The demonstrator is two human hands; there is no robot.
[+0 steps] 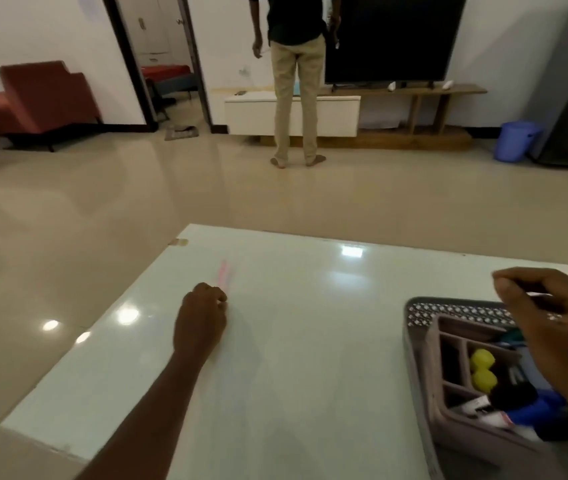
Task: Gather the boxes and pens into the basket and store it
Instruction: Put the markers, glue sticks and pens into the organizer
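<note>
On the glossy white table [310,341], my left hand [201,318] is closed around a blurred pink pen [223,273] that sticks out past my fingers toward the far edge. At the right stands a grey perforated basket [417,341] with a brownish divided organiser box [449,368] inside. The box holds two yellow round things [482,368], blue items [532,410] and a white box [476,405]. My right hand [552,334] hovers over the basket with fingers loosely curled, holding nothing that I can see.
A person [296,77] stands on the tiled floor in front of a white low cabinet [338,116] and a TV [393,36] on a wooden stand. A red sofa [40,95] is at the far left, a blue bucket [516,140] at the far right.
</note>
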